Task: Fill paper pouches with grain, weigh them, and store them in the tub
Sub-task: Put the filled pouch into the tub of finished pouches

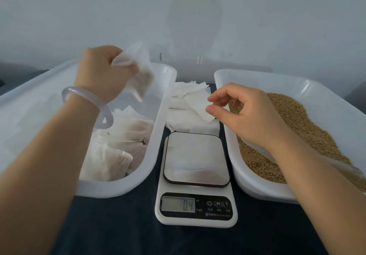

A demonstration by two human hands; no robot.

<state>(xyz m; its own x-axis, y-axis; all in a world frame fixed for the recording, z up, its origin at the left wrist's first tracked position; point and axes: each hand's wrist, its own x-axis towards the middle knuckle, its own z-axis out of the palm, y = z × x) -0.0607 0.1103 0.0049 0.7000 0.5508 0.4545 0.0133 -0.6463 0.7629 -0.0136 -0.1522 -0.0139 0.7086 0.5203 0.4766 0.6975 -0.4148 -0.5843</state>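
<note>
Left hand (99,72) grasped 1 filled pouch (145,78) above the left tub (118,190); right hand (249,116), loose and unclenched, hung beside the far empty pouches (188,114).

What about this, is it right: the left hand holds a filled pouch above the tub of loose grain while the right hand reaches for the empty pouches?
Not quite. The head view shows the left hand holding the filled pouch above the tub of stored pouches, not the grain tub. The right hand does reach for the empty pouches.
</note>
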